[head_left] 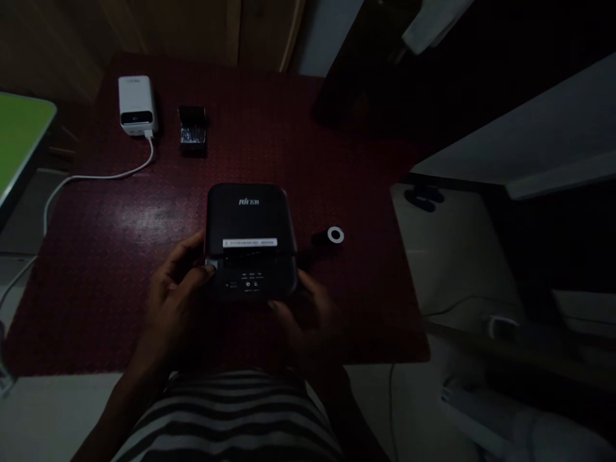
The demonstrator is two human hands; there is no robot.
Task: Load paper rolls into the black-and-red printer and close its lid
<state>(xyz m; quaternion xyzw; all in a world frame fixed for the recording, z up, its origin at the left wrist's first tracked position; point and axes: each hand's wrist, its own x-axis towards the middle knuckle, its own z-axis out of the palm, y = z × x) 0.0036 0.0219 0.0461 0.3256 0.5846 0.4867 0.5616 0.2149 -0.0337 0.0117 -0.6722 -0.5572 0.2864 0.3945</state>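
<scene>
A black box-shaped printer (250, 221) with white lettering, a paper slot and small panel marks is in front of me over the dark red table. My left hand (176, 289) grips its left side, with the thumb on the near left corner and the fingers along the edge. At the near right corner, my right hand (308, 314) holds it with the fingers on the side and the thumb at the front edge. Just right of the printer lies a small dark roll (330, 236) with a white ring-shaped end. The printer's underside is hidden.
The dark red table (269, 135) carries a white power bank (136, 102) with a white cable (103, 176) running off the left edge. Beside it sits a small black object (193, 131) with a shiny front. A green tabletop (22, 135) stands at left; slippers (423, 197) lie on the floor.
</scene>
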